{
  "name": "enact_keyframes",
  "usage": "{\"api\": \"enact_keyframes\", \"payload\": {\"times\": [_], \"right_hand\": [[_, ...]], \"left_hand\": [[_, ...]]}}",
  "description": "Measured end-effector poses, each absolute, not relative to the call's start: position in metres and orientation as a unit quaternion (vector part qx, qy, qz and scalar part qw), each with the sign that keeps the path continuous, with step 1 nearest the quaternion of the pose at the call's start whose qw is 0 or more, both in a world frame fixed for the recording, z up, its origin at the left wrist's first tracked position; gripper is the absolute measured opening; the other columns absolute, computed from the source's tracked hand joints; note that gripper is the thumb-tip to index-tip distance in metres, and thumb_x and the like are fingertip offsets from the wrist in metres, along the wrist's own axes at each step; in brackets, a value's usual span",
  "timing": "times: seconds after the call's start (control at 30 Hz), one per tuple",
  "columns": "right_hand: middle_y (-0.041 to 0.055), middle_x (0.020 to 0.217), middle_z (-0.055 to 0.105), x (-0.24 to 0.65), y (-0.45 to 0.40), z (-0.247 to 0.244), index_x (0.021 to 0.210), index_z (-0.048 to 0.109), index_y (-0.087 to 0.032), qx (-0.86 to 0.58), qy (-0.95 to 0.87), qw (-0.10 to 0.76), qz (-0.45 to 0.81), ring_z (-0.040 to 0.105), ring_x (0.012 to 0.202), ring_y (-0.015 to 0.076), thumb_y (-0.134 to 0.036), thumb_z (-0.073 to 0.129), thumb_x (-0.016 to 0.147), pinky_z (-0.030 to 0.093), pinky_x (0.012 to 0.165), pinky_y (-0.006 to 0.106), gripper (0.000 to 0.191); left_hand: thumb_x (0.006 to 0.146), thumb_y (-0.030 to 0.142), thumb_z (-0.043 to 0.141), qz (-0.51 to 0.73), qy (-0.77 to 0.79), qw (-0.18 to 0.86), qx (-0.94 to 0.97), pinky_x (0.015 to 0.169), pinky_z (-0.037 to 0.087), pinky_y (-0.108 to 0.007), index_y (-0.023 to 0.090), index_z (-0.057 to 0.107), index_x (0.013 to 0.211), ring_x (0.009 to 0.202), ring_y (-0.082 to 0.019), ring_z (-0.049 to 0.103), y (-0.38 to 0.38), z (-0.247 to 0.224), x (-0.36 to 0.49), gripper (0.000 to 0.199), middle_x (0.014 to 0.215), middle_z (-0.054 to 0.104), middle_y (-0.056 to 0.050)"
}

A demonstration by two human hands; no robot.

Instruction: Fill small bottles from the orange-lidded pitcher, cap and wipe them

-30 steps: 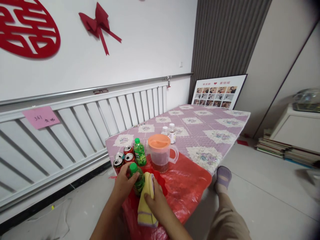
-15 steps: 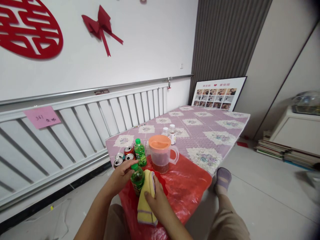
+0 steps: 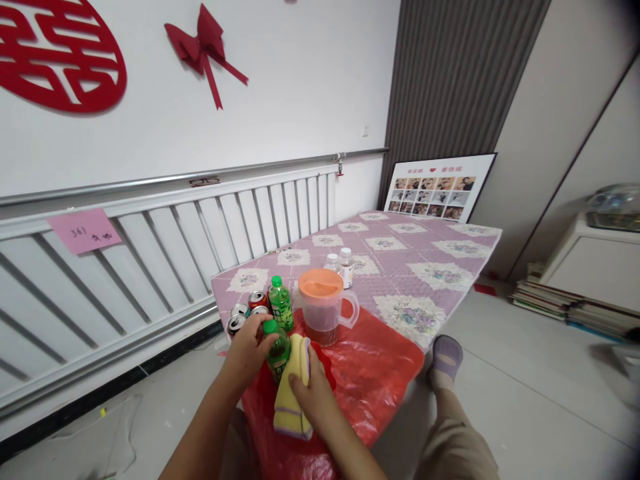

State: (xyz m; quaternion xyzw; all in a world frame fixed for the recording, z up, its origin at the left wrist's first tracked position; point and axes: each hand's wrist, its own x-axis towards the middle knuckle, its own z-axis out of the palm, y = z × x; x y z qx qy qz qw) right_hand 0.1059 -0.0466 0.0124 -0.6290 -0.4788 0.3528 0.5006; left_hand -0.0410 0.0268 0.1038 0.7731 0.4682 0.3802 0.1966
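Note:
My left hand (image 3: 249,348) curls around the upper part of a green-capped drink bottle (image 3: 278,360), fingers behind it and thumb across its front. The bottle stands upright at the near end of the table. Against its right side, a folded yellow cloth with purple edging (image 3: 291,408) is gripped in my right hand (image 3: 316,389). A second green-capped bottle (image 3: 281,305) stands just behind the first. To the right is a clear pitcher with an orange lid (image 3: 321,288), with some brownish liquid at its bottom.
Several drink cans (image 3: 257,300) cluster left of the bottles. Two white-capped bottles (image 3: 345,270) stand behind the pitcher. Red plastic sheeting (image 3: 375,367) covers the near part of the flowered tablecloth (image 3: 435,273). A white radiator (image 3: 240,227) runs along the left wall.
My left hand has shifted from the bottle's cap down to its upper side, with the thumb now across the front. The cloth and my right hand have moved slightly up.

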Motion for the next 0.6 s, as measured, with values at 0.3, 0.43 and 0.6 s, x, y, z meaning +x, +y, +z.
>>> {"api": "enact_keyframes", "payload": {"times": [0.3,0.43,0.6], "right_hand": [[0.0192,0.152,0.035,0.101,-0.052,0.023,0.150,0.025,-0.010,-0.619,-0.478,0.530,0.329,0.032,0.143,0.0264,-0.027,0.054,0.078,0.026,0.117,0.042,0.079],[0.0151,0.157,0.027,0.088,-0.057,0.042,0.150,0.025,-0.015,-0.599,-0.483,0.570,0.289,0.026,0.146,0.0254,-0.028,0.053,0.080,0.024,0.118,0.043,0.076],[0.0170,0.153,0.036,0.084,-0.052,0.017,0.153,0.019,-0.014,-0.617,-0.459,0.572,0.286,0.037,0.140,0.0277,-0.027,0.052,0.082,0.033,0.113,0.044,0.079]], "left_hand": [[0.076,0.029,0.059,0.369,0.497,0.190,0.762,0.072,0.048,-0.034,0.020,0.059,0.101,0.074,-0.020,0.058,0.029,0.107,-0.028,0.026,0.085,0.062,-0.002],[0.076,0.029,0.059,0.365,0.506,0.182,0.760,0.066,0.046,-0.031,0.020,0.058,0.099,0.069,-0.018,0.056,0.029,0.106,-0.025,0.024,0.079,0.060,0.000],[0.076,0.030,0.059,0.373,0.508,0.193,0.752,0.066,0.045,-0.031,0.021,0.057,0.098,0.067,-0.017,0.054,0.026,0.109,-0.024,0.024,0.077,0.057,0.002]]}}
